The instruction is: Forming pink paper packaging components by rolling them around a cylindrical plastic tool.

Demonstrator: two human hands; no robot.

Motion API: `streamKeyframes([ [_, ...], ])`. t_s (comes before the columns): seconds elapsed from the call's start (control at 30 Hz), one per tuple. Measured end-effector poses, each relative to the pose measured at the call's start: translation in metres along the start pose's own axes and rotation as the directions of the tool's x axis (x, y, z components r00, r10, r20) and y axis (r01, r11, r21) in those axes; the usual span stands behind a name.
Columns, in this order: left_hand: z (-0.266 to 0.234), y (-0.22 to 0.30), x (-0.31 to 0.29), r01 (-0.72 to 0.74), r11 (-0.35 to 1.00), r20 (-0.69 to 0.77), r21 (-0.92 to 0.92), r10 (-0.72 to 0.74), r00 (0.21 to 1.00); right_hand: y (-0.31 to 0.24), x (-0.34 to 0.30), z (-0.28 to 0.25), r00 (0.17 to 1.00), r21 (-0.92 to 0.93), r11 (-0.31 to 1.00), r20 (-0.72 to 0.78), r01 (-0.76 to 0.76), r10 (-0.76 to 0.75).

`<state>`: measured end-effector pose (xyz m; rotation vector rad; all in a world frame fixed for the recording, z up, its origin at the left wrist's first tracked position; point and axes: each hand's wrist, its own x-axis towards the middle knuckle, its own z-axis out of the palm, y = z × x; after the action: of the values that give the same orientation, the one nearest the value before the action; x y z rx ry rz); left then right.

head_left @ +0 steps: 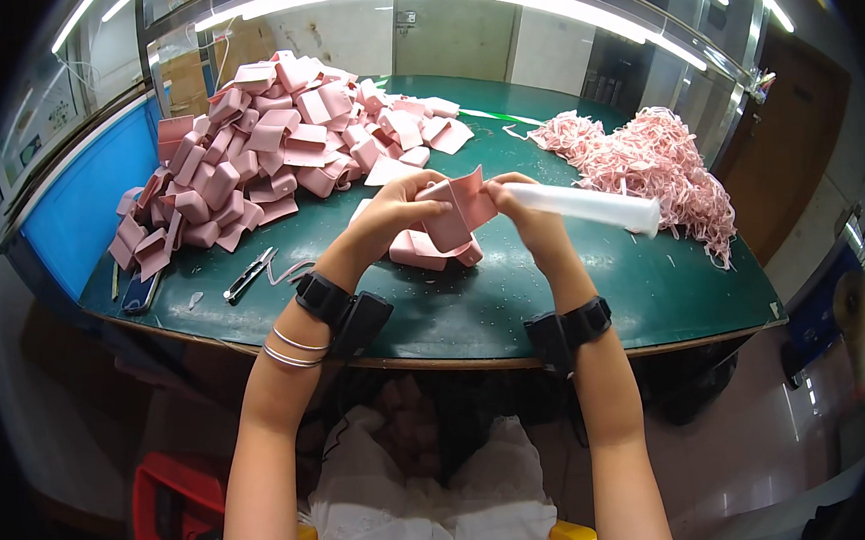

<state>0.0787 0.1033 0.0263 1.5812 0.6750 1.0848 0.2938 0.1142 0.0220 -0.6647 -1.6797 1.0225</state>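
Note:
My left hand (pixel 399 213) is closed round a pink box-shaped piece with a flap (pixel 446 218), raised above the green table. Against the flap's right edge, the fingers of my right hand (pixel 528 210) are pinched together. That same hand grips a translucent white tube (pixel 597 207), which sticks out to the right; whether a tip shows at its other end is hidden by my fingers. Just below the held piece, other pink pieces (pixel 419 251) lie on the table.
A tall heap of pink pieces (pixel 275 131) covers the table's (pixel 376 318) left and back. Pink trimmed strips (pixel 654 162) are piled at right. Small snips (pixel 251 275) lie near the front left edge. A blue panel (pixel 88 222) borders the left side; a red bin (pixel 175 513) stands below.

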Motion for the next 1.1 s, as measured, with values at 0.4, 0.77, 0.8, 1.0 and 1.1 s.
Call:
streamKeyframes([
  [0.4, 0.008, -0.001, -0.002, -0.118, 0.979, -0.037, -0.169, 0.113, 0.993, 0.013, 0.006, 0.010, 0.984, 0.200, 0.963, -0.038, 0.181, -0.177],
  [0.77, -0.013, -0.015, 0.006, -0.049, 0.993, -0.408, -0.105, 0.002, 0.913, 0.003, 0.002, 0.003, 0.986, 0.555, 0.816, -0.058, 0.160, -0.154],
  [0.8, -0.013, -0.018, 0.005, -0.054, 0.993, -0.415, -0.105, 0.006, 0.910, 0.002, 0.001, 0.004, 0.986, 0.510, 0.845, -0.043, 0.159, -0.159],
  [1.0, 0.005, -0.018, 0.007, -0.059, 0.993, -0.115, -0.101, 0.047, 0.992, 0.005, -0.001, 0.019, 0.993, 0.139, 0.990, 0.113, -0.029, 0.014],
  [1.1, 0.005, -0.017, 0.006, -0.041, 0.996, -0.093, -0.078, 0.034, 0.995, 0.004, -0.002, 0.020, 0.992, 0.138, 0.989, 0.124, -0.048, 0.031],
])
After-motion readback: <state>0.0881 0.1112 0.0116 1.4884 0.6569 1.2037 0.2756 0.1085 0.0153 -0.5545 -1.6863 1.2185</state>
